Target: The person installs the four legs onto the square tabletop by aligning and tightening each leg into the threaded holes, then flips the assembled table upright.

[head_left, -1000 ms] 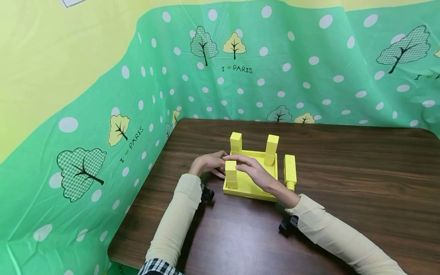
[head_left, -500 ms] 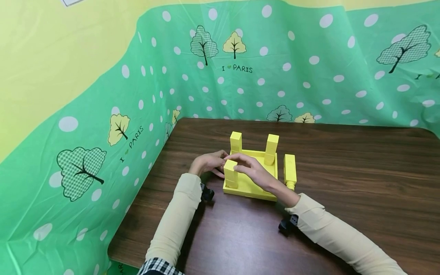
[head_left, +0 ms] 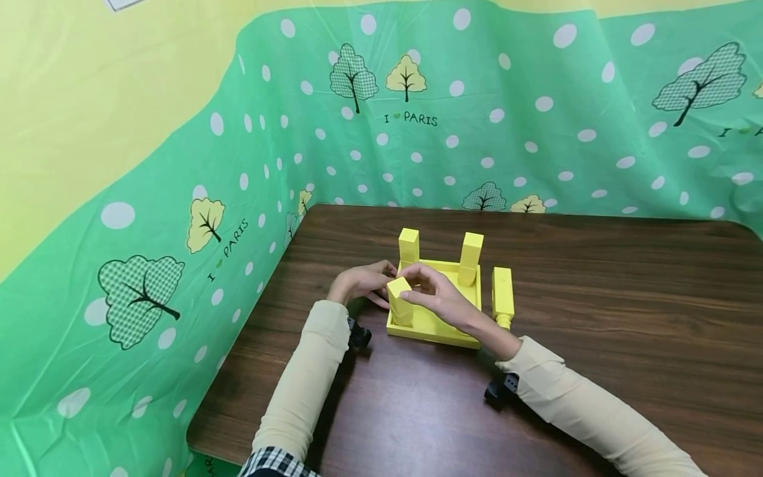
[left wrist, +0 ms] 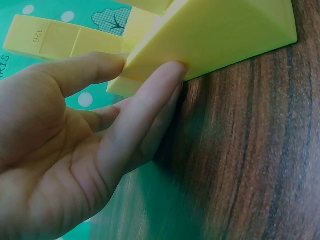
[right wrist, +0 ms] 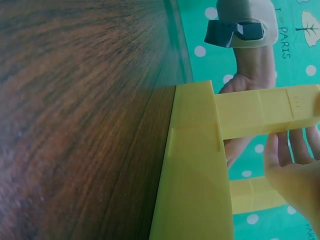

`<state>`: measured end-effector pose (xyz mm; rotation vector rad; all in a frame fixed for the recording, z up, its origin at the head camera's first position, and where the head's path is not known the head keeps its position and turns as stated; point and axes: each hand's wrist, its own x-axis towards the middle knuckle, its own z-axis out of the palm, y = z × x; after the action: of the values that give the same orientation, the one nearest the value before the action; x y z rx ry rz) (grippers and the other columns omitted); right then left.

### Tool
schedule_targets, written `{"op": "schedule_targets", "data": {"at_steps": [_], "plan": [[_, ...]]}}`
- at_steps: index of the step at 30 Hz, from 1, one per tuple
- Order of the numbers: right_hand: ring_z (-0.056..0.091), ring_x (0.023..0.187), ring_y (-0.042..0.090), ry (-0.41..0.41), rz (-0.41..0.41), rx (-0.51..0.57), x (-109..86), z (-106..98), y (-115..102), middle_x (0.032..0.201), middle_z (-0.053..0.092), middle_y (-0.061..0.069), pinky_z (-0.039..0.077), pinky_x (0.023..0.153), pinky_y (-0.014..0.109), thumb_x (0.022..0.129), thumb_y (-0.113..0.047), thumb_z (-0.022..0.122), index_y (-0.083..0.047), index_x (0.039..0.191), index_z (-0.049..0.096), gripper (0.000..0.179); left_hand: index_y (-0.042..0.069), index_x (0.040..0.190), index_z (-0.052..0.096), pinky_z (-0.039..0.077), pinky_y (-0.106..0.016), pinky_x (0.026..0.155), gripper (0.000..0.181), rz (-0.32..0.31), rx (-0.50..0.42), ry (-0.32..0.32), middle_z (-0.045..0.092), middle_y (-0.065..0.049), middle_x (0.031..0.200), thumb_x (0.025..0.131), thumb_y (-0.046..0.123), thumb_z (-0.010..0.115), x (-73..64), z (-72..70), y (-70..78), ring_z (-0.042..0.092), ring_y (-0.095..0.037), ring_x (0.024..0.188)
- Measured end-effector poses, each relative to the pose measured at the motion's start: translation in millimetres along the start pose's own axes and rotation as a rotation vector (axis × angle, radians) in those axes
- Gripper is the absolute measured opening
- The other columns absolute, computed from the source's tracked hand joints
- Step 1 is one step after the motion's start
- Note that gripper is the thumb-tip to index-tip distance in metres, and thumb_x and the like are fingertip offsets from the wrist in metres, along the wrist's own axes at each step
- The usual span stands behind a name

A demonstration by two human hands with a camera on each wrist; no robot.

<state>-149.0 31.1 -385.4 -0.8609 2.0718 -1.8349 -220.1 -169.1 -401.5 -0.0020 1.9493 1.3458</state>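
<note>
An upturned yellow toy tabletop point(head_left: 438, 324) with a raised rim lies on the dark wooden table. Three square yellow legs stand up from its corners. My right hand point(head_left: 441, 298) holds the near-left leg point(head_left: 401, 305) by its upper part, thumb on one side and curled fingers on another. That leg leans slightly to the left. At the left side, my left hand point(left wrist: 100, 115) pinches the tabletop's edge, the thumb at the rim and the fingers against the outer wall. The far-left leg point(head_left: 408, 245) and far-right leg point(head_left: 471, 258) stand untouched.
Right of the tabletop lies a loose yellow leg point(head_left: 503, 291), its narrow peg end toward me. The brown table point(head_left: 596, 318) extends to the right. A green dotted curtain point(head_left: 507, 132) hangs behind the table and along its left edge.
The near-left leg has gone from upright to leaning left at its top. My right fingers have drawn back and curled more around it. The left hand and the tabletop stay in place.
</note>
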Motion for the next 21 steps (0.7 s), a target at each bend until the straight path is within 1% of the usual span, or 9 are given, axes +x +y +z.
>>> {"op": "schedule_targets", "data": {"at_steps": [2,5,8,12,15,18,21], "plan": [[0.055,0.109,0.029,0.007,0.004,0.003,-0.4,0.3,-0.3,0.119,0.055,0.012,0.049,0.092,0.039,0.092,-0.017,0.064,-0.006,0.118,0.054,0.030,0.009,0.134,0.032,0.060,-0.037,0.075,0.040,0.001,-0.008,-0.001,0.057,-0.014,0.083,0.097,0.003,0.044,-0.1,0.3,0.2,0.062,-0.022,0.075],[0.055,0.107,0.033,0.015,0.008,0.009,-0.4,0.9,0.0,0.118,0.054,0.013,0.051,0.089,0.037,0.091,-0.015,0.066,-0.007,0.116,0.054,0.029,0.008,0.134,0.032,0.060,-0.037,0.074,0.042,0.000,-0.020,-0.002,0.057,-0.014,0.080,0.095,-0.002,0.040,0.1,0.7,0.0,0.062,-0.023,0.074],[0.055,0.104,0.035,0.031,0.004,-0.001,0.0,2.0,0.8,0.115,0.054,0.014,0.051,0.088,0.040,0.089,-0.014,0.068,-0.006,0.114,0.054,0.030,0.007,0.134,0.031,0.060,-0.036,0.073,0.044,-0.001,-0.028,-0.002,0.057,-0.014,0.080,0.092,-0.006,0.038,0.4,0.8,-0.5,0.062,-0.023,0.073],[0.056,0.100,0.032,0.056,-0.006,-0.036,0.7,3.5,2.4,0.113,0.053,0.012,0.050,0.090,0.045,0.087,-0.015,0.070,-0.006,0.111,0.053,0.031,0.007,0.135,0.031,0.060,-0.036,0.073,0.046,0.004,-0.023,-0.004,0.054,-0.012,0.078,0.091,-0.006,0.039,0.4,0.5,-0.8,0.060,-0.021,0.073],[0.057,0.099,0.027,0.069,-0.010,-0.050,1.0,4.6,3.6,0.114,0.052,0.011,0.049,0.092,0.045,0.087,-0.014,0.071,-0.006,0.111,0.052,0.032,0.007,0.136,0.030,0.060,-0.037,0.074,0.047,0.007,-0.014,-0.006,0.054,-0.012,0.078,0.092,-0.005,0.040,0.4,-0.1,-0.8,0.059,-0.021,0.073],[0.056,0.103,0.027,0.068,-0.012,-0.045,0.6,5.2,3.7,0.117,0.051,0.012,0.048,0.094,0.046,0.088,-0.014,0.069,-0.004,0.114,0.050,0.033,0.008,0.136,0.030,0.060,-0.037,0.075,0.046,0.006,-0.004,-0.009,0.056,-0.013,0.080,0.092,-0.003,0.042,0.3,-0.6,-0.5,0.061,-0.021,0.074],[0.053,0.115,0.028,0.048,-0.018,-0.033,-0.2,4.5,2.9,0.126,0.050,0.013,0.044,0.101,0.048,0.094,-0.014,0.062,-0.005,0.121,0.049,0.032,0.009,0.137,0.030,0.060,-0.037,0.076,0.047,0.007,-0.007,-0.012,0.058,-0.014,0.084,0.093,-0.002,0.043,-0.2,-0.5,-0.3,0.062,-0.022,0.076]]}}
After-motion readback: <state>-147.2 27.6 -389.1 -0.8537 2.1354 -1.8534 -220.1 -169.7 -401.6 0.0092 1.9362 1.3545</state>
